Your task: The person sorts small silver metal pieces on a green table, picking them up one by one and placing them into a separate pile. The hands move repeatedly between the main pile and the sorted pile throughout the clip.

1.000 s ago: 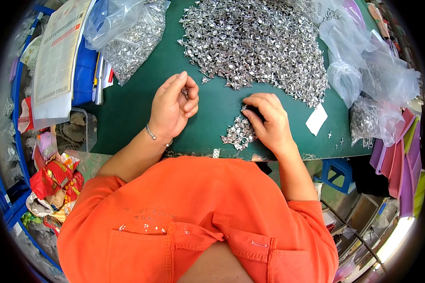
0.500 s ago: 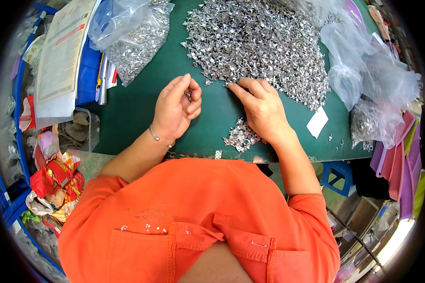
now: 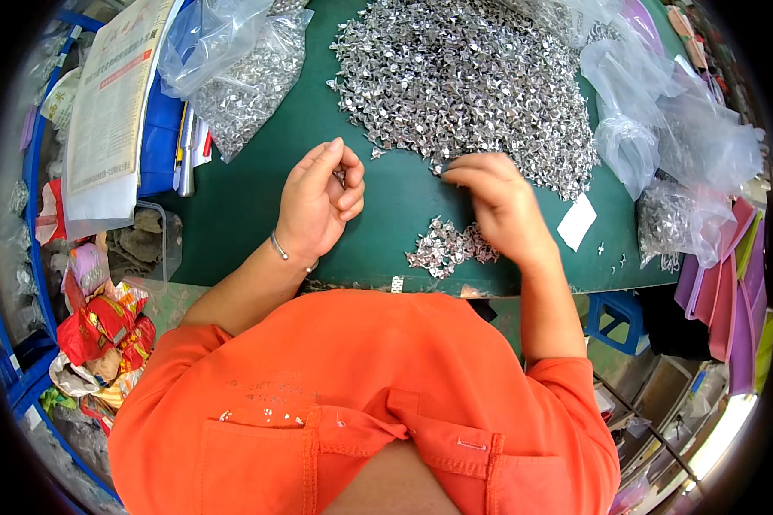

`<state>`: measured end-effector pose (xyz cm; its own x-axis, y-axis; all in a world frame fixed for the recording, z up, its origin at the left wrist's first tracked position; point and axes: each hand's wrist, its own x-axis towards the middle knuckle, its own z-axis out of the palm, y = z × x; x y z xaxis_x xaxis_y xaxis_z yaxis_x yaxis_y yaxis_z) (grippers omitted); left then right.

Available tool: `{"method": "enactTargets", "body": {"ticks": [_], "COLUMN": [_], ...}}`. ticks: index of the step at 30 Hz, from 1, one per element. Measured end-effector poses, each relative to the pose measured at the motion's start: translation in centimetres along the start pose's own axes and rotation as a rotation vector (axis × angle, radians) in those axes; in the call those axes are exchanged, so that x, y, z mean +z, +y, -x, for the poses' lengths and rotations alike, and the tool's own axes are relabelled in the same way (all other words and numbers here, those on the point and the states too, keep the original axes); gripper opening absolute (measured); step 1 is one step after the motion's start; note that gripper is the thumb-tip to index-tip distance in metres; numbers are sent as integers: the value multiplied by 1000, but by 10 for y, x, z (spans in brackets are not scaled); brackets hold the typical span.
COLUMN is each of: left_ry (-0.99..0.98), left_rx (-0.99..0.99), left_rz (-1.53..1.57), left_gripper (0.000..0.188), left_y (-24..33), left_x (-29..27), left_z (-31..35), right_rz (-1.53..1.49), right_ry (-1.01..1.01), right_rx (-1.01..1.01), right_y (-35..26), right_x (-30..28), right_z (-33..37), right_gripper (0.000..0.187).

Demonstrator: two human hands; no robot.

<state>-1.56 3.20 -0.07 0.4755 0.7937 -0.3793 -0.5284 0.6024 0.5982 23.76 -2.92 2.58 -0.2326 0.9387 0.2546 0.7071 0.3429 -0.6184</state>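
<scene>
Left hand (image 3: 322,197): half-curled, palm turned inward, mid-frame, silver bits showing inside the loose curl; count can't be made out. Right hand (image 3: 505,206): right of centre, motion-blurred, thumb and forefinger brought close together at the lower edge of the big pile, silver piece at the tips; can't tell if it's gripped. Big pile of small, shiny, angular silver metal pieces (image 3: 464,86) fills upper centre, loose, jagged outline, sitting on the smooth dark-green tabletop (image 3: 232,219). Smaller heap of similar silver pieces (image 3: 442,247) lies below centre, near the heel of the right hand. White four-sided paper card (image 3: 577,221) lies flat right of that hand. Containers: crinkled clear plastic bag (image 3: 253,96), upper left, well filled with silver pieces; another clear plastic bag (image 3: 668,215) at right, also with silver pieces in it, filmy plastic bunched above. Clear rigid plastic tub (image 3: 174,245), left, holds rough grey-brown lumps (image 3: 139,242). Blue plastic bin (image 3: 157,146), upper left, has printed newspaper sheet (image 3: 112,112) against it.
</scene>
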Motion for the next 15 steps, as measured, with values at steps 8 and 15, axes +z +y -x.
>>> {"method": "enactTargets", "body": {"ticks": [8,15], "left_ry": [-9,-22], "left_rx": [6,8], "left_rz": [-30,-20], "left_gripper": [29,30], "left_y": [-1,-2], "left_x": [1,1], "left_z": [-1,-2], "right_rz": [-153,130], "right_ry": [232,172], "right_rx": [391,-111], "right_y": [5,0], "right_x": [-7,12], "right_z": [25,10], "right_gripper": [13,22]}}
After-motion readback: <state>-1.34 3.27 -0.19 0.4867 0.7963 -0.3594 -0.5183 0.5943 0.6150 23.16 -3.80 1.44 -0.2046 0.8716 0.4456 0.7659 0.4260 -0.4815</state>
